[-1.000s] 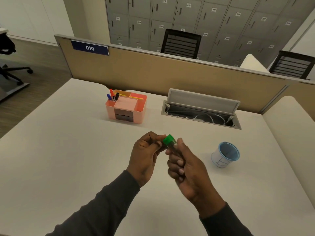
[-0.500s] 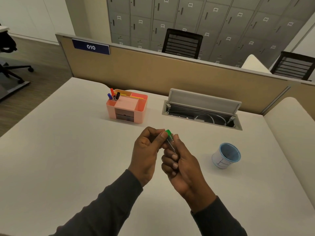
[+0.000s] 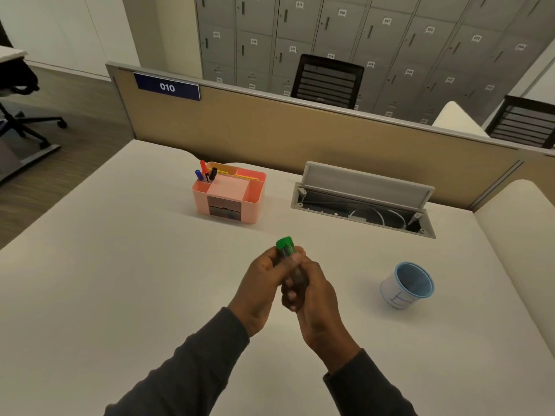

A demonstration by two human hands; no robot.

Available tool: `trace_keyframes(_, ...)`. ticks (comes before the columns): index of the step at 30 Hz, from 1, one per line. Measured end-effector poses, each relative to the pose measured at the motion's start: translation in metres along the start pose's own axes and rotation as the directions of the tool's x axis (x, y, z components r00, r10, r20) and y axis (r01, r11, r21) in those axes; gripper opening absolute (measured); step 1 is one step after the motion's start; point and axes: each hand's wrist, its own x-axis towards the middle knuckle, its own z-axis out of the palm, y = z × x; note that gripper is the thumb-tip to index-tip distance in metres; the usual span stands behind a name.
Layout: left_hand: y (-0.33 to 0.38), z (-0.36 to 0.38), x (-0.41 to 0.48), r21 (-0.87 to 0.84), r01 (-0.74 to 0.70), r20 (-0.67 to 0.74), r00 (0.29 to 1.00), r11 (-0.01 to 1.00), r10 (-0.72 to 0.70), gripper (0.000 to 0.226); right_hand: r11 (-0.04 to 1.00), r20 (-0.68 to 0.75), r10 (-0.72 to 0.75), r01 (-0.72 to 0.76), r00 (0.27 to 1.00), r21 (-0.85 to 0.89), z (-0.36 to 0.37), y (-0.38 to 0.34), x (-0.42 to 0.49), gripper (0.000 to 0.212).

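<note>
Head view: a green-capped, dark-barrelled plastic marker [image 3: 286, 246] is held above the white table [image 3: 120, 280]. Its long axis runs up and away from the person, and the cap at the far end is clear of both grips. The left hand [image 3: 259, 285] curls round the barrel just under the cap and is the nearer to it. The right hand [image 3: 315, 298] wraps the lower barrel. A blue partition plaque [image 3: 167, 87] reads "010". No print on the marker can be read.

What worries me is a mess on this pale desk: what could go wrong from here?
Both the left hand and right hand grip the green-capped pen in the air above the desk. If the cap comes off with a jerk, it could drop and roll, perhaps into the open cable tray. A bared tip might also mark the desk or the hands.
</note>
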Motion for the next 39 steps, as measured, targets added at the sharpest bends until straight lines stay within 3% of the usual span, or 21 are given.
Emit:
trace_keyframes(4, -0.006, -0.019, 0.022, 0.051, -0.01, -0.178, 0.984, 0.999, 0.019, 0.024, 0.918, 0.064, -0.143, 0.157, 0.988, -0.365, -0.001, 0.025, 0.026, 0.04)
trace_keyframes(6, -0.004, -0.035, 0.043, 0.104, 0.0, -0.274, 0.961, 0.995, 0.028, 0.029, 0.759, 0.079, -0.209, 0.213, 0.975, -0.615, -0.009, 0.05, 0.039, 0.046)
trace_keyframes(8, -0.001, -0.055, 0.069, 0.3, 0.013, -0.317, 0.945, 0.954, 0.087, 0.04, 0.526, 0.139, -0.228, 0.242, 0.964, -0.815, -0.019, 0.083, 0.05, 0.059)
trace_keyframes(11, 0.007, -0.087, 0.111, 0.617, 0.022, -0.333, 0.913, 0.787, 0.236, 0.031, 0.187, 0.21, -0.112, 0.228, 0.971, -0.955, -0.035, 0.13, 0.067, 0.079)
trace_keyframes(14, 0.019, -0.115, 0.154, 0.831, 0.019, -0.265, 0.893, 0.556, 0.365, 0.032, -0.008, 0.263, -0.083, 0.264, 0.961, -0.965, -0.041, 0.156, 0.081, 0.086)
trace_keyframes(18, 0.033, -0.143, 0.203, 0.905, 0.098, -0.277, 0.874, 0.413, 0.399, 0.032, -0.016, 0.282, -0.164, 0.283, 0.945, -0.959, -0.036, 0.172, 0.085, 0.087)
trace_keyframes(20, 0.036, -0.153, 0.221, 0.957, 0.113, -0.223, 0.874, 0.266, 0.432, 0.028, -0.02, 0.3, -0.201, 0.302, 0.933, -0.953, -0.037, 0.177, 0.084, 0.085)
trace_keyframes(23, 0.038, -0.162, 0.243, 0.993, 0.078, -0.11, 0.886, 0.089, 0.45, 0.031, -0.058, 0.323, -0.252, 0.319, 0.912, -0.946, -0.039, 0.18, 0.087, 0.083)
trace_keyframes(27, 0.034, -0.167, 0.258, 1.0, 0.012, 0.0, 0.91, -0.027, 0.415, 0.029, -0.085, 0.328, -0.258, 0.317, 0.909, -0.945, -0.04, 0.183, 0.09, 0.083)
trace_keyframes(32, 0.023, -0.178, 0.262, 0.997, -0.007, 0.037, 0.929, -0.081, 0.368, 0.035, -0.098, 0.316, -0.26, 0.301, 0.912, -0.949, -0.041, 0.185, 0.09, 0.083)
trace_keyframes(39, 0.024, -0.179, 0.253, 0.999, -0.039, 0.048, 0.932, -0.032, 0.359, 0.045, -0.105, 0.317, -0.252, 0.299, 0.914, -0.948, -0.041, 0.183, 0.091, 0.083)
